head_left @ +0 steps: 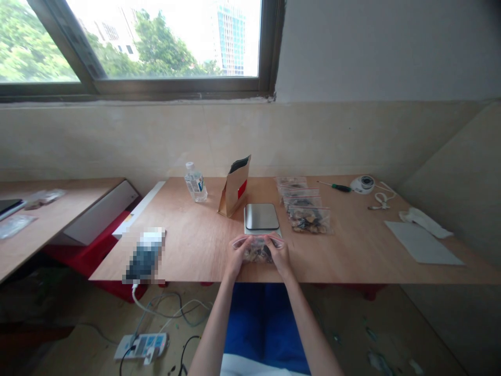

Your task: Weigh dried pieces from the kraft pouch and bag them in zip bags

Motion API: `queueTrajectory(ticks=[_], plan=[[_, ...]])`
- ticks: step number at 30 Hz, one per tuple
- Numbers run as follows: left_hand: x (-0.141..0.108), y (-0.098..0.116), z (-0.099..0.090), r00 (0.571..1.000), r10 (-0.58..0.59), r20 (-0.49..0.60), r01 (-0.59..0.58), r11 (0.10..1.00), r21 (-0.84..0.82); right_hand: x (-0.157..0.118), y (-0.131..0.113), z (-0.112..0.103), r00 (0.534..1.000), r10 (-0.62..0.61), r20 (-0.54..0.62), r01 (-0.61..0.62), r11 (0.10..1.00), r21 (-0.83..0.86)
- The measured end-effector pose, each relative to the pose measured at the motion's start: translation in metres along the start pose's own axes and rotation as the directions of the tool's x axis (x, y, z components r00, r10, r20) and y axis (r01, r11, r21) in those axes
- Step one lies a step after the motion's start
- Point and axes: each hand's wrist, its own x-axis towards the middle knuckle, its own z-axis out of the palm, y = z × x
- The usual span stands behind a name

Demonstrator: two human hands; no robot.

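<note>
A clear zip bag (258, 253) with brown and dark dried pieces inside is held at the near edge of the table. My left hand (237, 254) pinches its top left part, thumb on the pinkish zip strip. On the other side, my right hand (279, 254) grips the top right part the same way. Just beyond the bag is a flat scale (261, 216) with a steel top. Several filled zip bags (309, 220) lie in an overlapping row to the right of the scale. Behind and left of it stands an open brown paper bag (235, 189).
A water bottle (196, 183) stands at the back left. A blurred-out device (145, 256) with a white cable lies front left. Toward the right are a green screwdriver (341, 187), a white dome camera (362, 184) and a white sheet (422, 243). A power strip (141, 345) rests on the floor.
</note>
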Motion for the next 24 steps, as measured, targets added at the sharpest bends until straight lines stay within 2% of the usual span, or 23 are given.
queueTrajectory(ticks=[3,6,9,12,14,16,18,21,24], plan=[[0.000,-0.001,0.000,0.999,-0.036,-0.007,0.036,0.998,-0.053,0.000,0.000,0.000,0.999,0.018,0.029,-0.018,1.000,0.018],[0.000,-0.002,0.000,0.997,-0.080,-0.005,0.079,0.991,-0.112,0.001,0.002,0.000,0.999,0.036,0.006,-0.037,0.999,0.037],[0.000,-0.002,0.001,0.994,-0.108,-0.006,0.106,0.986,-0.130,0.001,0.006,0.001,0.989,0.133,-0.064,-0.131,0.990,0.046],[0.000,-0.002,0.000,0.991,-0.092,-0.099,0.085,0.993,-0.077,-0.002,0.007,-0.002,0.948,0.260,-0.181,-0.258,0.965,0.036],[0.000,-0.002,-0.001,0.991,-0.092,-0.100,0.087,0.995,-0.053,-0.004,0.006,-0.010,0.927,0.303,-0.219,-0.307,0.952,0.020],[0.001,-0.002,-0.002,0.995,-0.094,-0.034,0.092,0.995,-0.049,-0.004,0.005,-0.025,0.910,0.346,-0.229,-0.353,0.936,0.012],[0.002,-0.003,-0.003,0.997,-0.083,0.001,0.083,0.995,-0.055,0.001,0.004,-0.049,0.880,0.397,-0.259,-0.405,0.914,0.025],[0.004,-0.003,-0.004,0.997,-0.063,-0.033,0.060,0.993,-0.098,0.020,0.003,-0.098,0.832,0.391,-0.394,-0.411,0.911,0.034],[0.005,-0.004,-0.005,0.996,-0.072,-0.042,0.067,0.990,-0.120,0.044,0.005,-0.148,0.813,0.341,-0.472,-0.399,0.917,-0.024]])
